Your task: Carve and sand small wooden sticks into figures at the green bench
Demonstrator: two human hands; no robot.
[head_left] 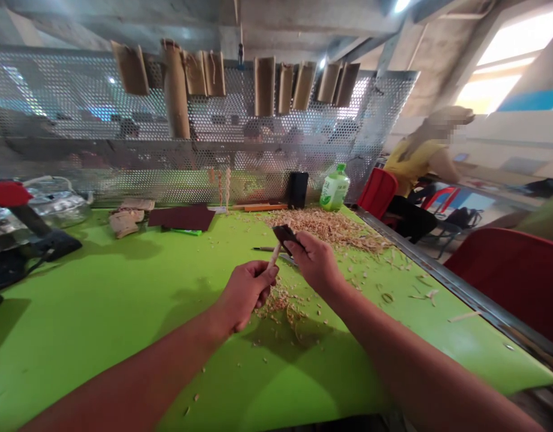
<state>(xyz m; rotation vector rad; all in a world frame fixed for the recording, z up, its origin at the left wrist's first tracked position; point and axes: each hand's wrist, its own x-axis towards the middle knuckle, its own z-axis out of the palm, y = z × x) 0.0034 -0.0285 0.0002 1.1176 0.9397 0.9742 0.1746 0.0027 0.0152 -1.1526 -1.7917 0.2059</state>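
Head view. The worktop (100,312) is flat, matt and bright green. A grey metal rail (438,276) runs along its edge, out to the right of the right grip. Beyond both grips a perforated steel screen (100,120) closes the back, with tan wooden slats (265,84) hung along its top. The ceiling is bare concrete, and a bright window shows at upper right.

Left grip (247,291): fingers curled shut round a thin, pale wooden stick (274,255), its free end slanting up toward the right grip.

Right grip (316,261): closed, pinching a small dark piece of sandpaper (286,234) just beside the stick's tip. Contact between the two cannot be told.

Fine curled shavings (278,303) lie under and between the grips, and a larger loose heap (330,228) lies just beyond the right grip. Behind that heap stands a green plastic bottle (334,187), upright. A dark maroon sheet (181,217) lies flat, well beyond the left grip. Far right of the right grip is a red plastic chair (505,276), and beyond it sits a person in yellow (415,162).
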